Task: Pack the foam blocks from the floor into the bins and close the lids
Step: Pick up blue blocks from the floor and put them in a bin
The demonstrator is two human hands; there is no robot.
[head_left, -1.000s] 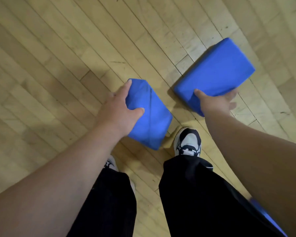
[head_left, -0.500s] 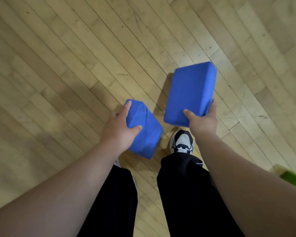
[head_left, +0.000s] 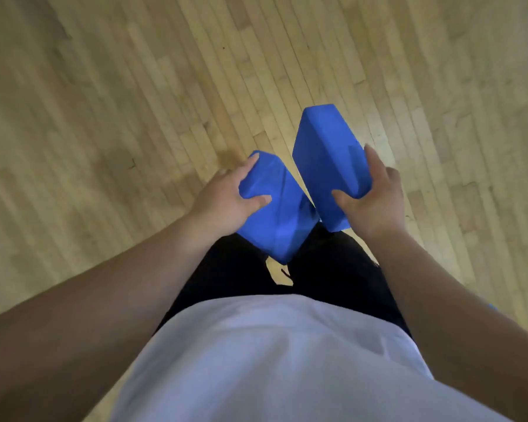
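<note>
While the person stands over the wooden floor (head_left: pixel 110 117), each hand carries one blue foam block clear of the boards. Left hand (head_left: pixel 226 202): fingers wrapped over the top edge and thumb pressed on the near face of the left block (head_left: pixel 282 217), which is tilted with its lower corner in front of the dark trousers (head_left: pixel 226 269). Right hand (head_left: pixel 375 202): thumb on the near face and fingers along the far side of the right block (head_left: pixel 326 159), held nearly upright. Both blocks sit just beside each other at waist height, above a pale shirt (head_left: pixel 272 360).
</note>
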